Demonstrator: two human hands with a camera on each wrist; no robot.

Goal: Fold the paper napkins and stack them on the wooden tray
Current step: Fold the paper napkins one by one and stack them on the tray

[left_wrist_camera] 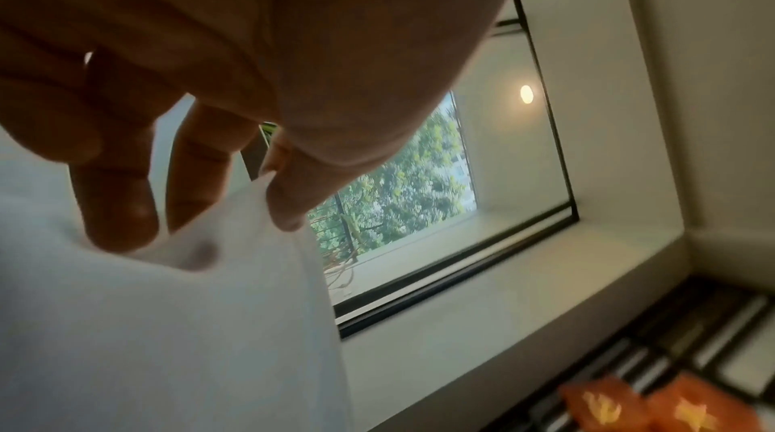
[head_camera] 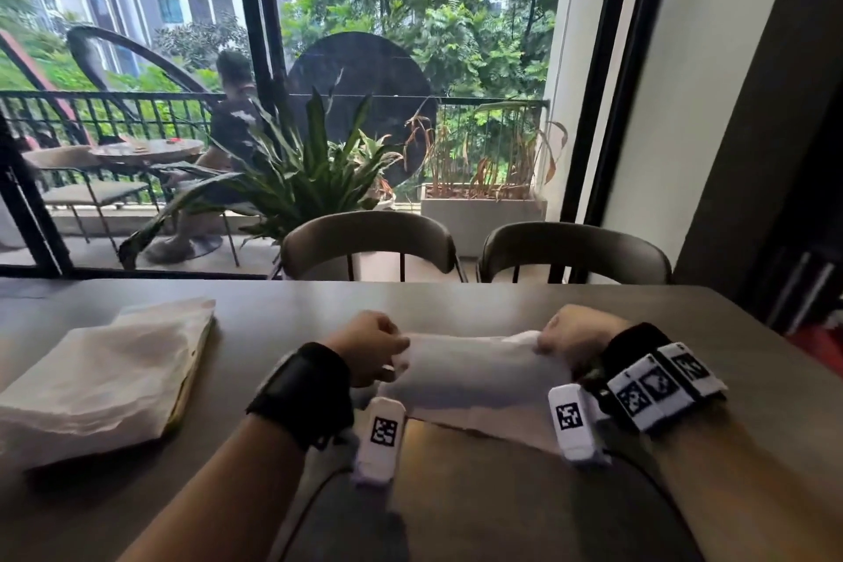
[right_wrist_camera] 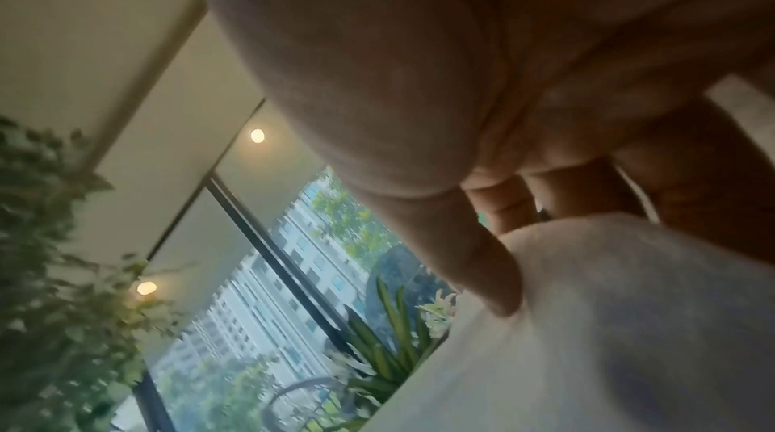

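Both hands, left (head_camera: 372, 345) and right (head_camera: 572, 335), pinch the napkin's (head_camera: 474, 372) far corners, fingers curled. Uneven pulling could tear it or skew the fold

- Dark grey-brown table (head_camera: 502, 301), smooth matte top, takes up the whole lower half of the head view.
- Stack of white paper napkins (head_camera: 105, 379) sits flat on its left side, kinda loose, with a yellowish edge showing along the stack's right side.
- One white napkin (head_camera: 470, 379) in the middle: near edge is lying on the table, far edge is lifted up off it.
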